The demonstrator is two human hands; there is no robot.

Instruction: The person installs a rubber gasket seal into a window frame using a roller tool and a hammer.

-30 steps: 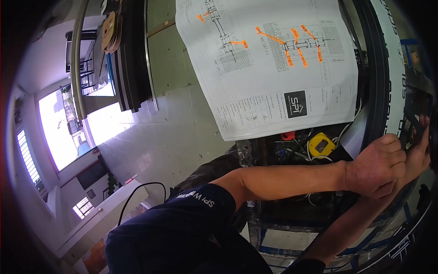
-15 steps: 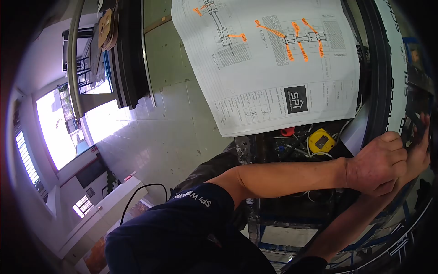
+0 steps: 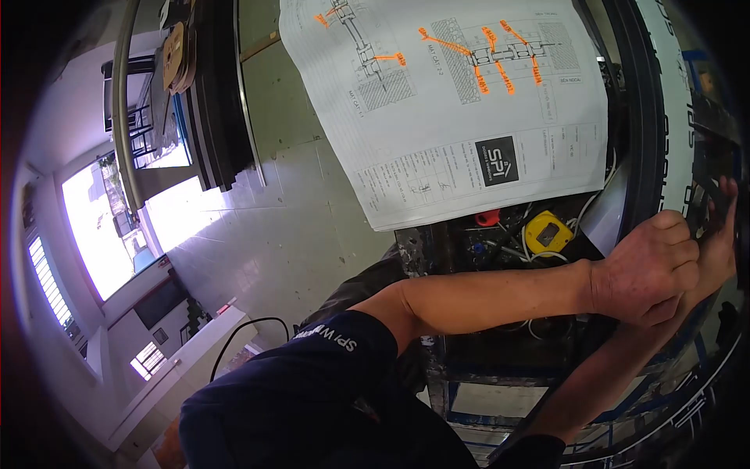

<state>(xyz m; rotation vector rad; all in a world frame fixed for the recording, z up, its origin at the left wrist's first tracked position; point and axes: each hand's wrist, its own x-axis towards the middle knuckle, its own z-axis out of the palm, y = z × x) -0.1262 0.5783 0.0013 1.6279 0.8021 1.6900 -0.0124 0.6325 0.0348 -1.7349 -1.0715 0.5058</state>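
My left hand (image 3: 647, 267) is closed in a fist, across my right wrist and beside a long black profile (image 3: 637, 117) with a white lettered strip (image 3: 673, 148). Whatever its fingers hold is hidden. My right hand (image 3: 715, 246) is beyond it at the far right edge, partly covered by the left. Its fingers are bent around a dark part that I cannot make out in the shadow. Left of the profile lie printed drawing sheets (image 3: 437, 141) with orange handwritten marks. A yellow tape measure (image 3: 548, 233) sits below the sheets, close to my left forearm.
Near the tape measure are a red item (image 3: 487, 218) and a white cable (image 3: 586, 211), on a dark worn bench (image 3: 414, 254). Blue metal framing (image 3: 484, 418) shows below my arms. Dark long profiles (image 3: 215, 102) stand at upper left above the grey tiled floor (image 3: 312, 187).
The drawings and bench have shifted slightly left in view. My left fist has moved slightly up in view and remains closed. The right hand stays at the far edge.
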